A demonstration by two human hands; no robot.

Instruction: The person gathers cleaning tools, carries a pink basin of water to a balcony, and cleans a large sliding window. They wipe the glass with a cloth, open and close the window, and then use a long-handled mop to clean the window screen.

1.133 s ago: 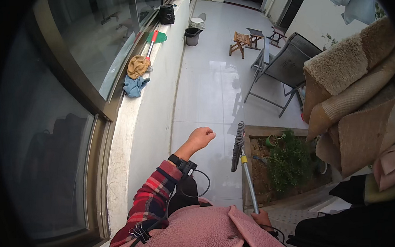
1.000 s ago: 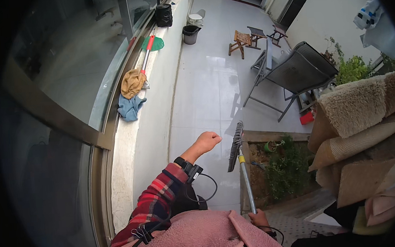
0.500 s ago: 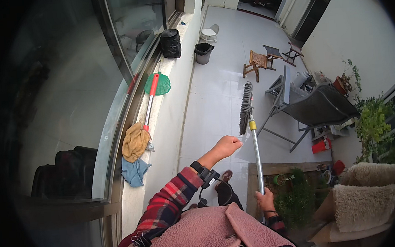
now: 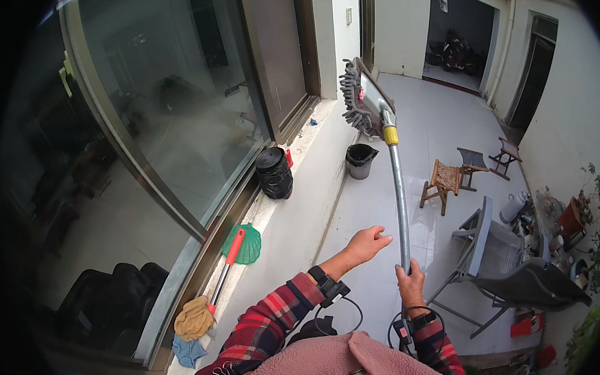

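A flat mop with a grey chenille head is raised before me, its fringe and backing turned toward the left. Its silver pole has a yellow collar just below the head. My right hand is wrapped round the lower part of the pole. To the left of the pole, my left hand hangs in the air, fingers loosely bent and apart, with nothing in it. A small gap separates it from the pole.
On the window ledge at left lie a black-bagged container, a green fly swatter-like tool with a red handle, and tan and blue cloths. A grey bin stands by the wall. Folding stools and a reclining chair occupy the right.
The mop head has risen from near the floor and turned, with my right hand lifting the pole. My left hand has shifted right and its fingers have loosened. The view has tilted up.
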